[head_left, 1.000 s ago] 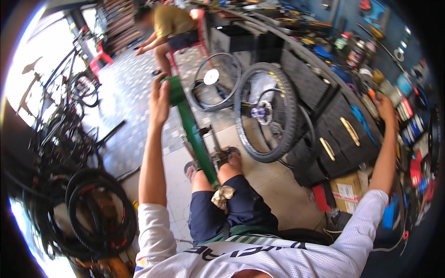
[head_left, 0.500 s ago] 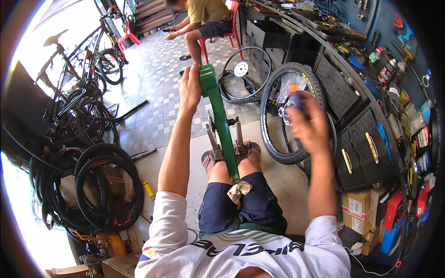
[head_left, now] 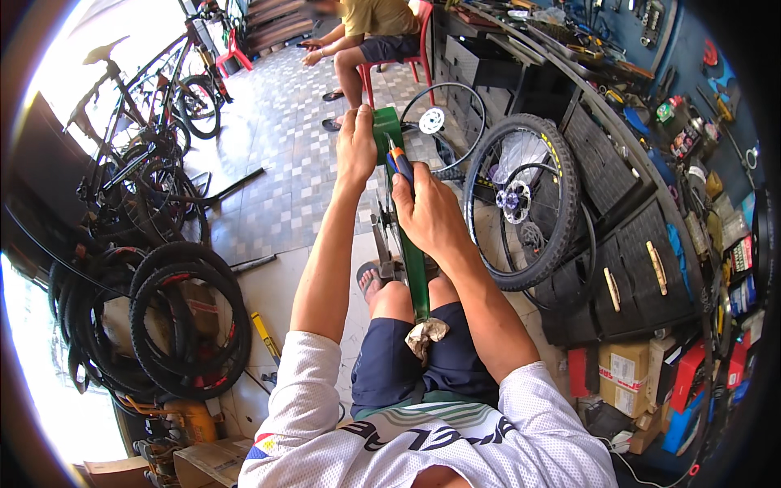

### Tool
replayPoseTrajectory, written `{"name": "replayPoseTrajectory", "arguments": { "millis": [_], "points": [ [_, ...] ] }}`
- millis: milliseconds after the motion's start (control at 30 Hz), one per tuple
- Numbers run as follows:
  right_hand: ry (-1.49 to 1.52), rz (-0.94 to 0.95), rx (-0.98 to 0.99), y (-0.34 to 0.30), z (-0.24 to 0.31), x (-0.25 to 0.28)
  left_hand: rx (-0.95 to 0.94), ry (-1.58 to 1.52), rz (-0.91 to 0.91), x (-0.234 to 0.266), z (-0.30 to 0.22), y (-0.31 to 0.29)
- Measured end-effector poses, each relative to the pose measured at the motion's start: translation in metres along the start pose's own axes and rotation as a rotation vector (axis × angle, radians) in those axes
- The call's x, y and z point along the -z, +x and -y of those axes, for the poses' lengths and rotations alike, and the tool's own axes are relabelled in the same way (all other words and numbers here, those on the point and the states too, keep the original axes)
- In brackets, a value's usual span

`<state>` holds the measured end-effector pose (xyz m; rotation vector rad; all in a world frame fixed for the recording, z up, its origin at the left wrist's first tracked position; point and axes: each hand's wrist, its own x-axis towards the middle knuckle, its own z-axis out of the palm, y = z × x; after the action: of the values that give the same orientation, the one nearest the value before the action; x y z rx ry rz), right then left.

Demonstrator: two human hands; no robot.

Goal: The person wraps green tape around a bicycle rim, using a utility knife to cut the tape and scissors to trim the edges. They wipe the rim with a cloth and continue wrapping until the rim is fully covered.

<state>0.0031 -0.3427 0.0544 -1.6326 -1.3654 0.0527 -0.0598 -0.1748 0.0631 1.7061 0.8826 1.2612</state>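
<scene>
A long green bar-like piece [head_left: 415, 281] stands over my lap, with a wider block at its far end. My left hand [head_left: 355, 154] is closed against the left side of that block, its fingers along the edge. In my right hand [head_left: 431, 207] is a screwdriver [head_left: 401, 165] with a blue and orange handle. Its tip is at the green block; whether it touches cannot be made out. A crumpled beige wad [head_left: 425, 336] sits at the bar's near end, between my thighs. Behind the bar, partly hidden, is a metal stand [head_left: 381, 232] between my feet.
To the right, a mountain bike wheel [head_left: 525, 203] leans by black drawers [head_left: 598, 159] and a cluttered workbench. Loose tyres [head_left: 191, 317] and bicycles [head_left: 163, 106] occupy the left. Another person [head_left: 366, 41] sits ahead on a red chair. Cardboard boxes [head_left: 625, 378] stand lower right.
My right hand has swung left and forward with the screwdriver, from beside the wheel to the green block. The left hand still holds the block, which shows slightly farther right.
</scene>
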Motion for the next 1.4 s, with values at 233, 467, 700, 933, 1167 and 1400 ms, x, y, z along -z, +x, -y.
{"name": "replayPoseTrajectory", "arguments": {
  "millis": [233,467,700,933,1167,1400],
  "points": [
    [-0.024,-0.033,0.033,-0.003,0.002,-0.009,-0.198,0.158,-0.025,0.0,0.009,0.0],
    [-0.115,-0.004,-0.009,-0.001,0.008,-0.007,-0.178,0.178,0.013,0.0,0.006,-0.002],
    [-0.195,0.109,-0.101,-0.004,0.012,-0.011,-0.419,0.416,0.024,0.002,0.019,0.002],
    [-0.224,0.116,-0.105,-0.007,0.007,-0.016,-0.191,0.261,0.079,0.002,0.01,0.003],
    [-0.205,0.12,-0.114,-0.011,0.004,-0.02,-0.001,0.082,0.038,0.001,0.008,0.003],
    [-0.216,0.109,-0.11,-0.013,0.003,-0.02,-0.068,0.106,0.045,0.001,0.004,0.0]
  ]
}}
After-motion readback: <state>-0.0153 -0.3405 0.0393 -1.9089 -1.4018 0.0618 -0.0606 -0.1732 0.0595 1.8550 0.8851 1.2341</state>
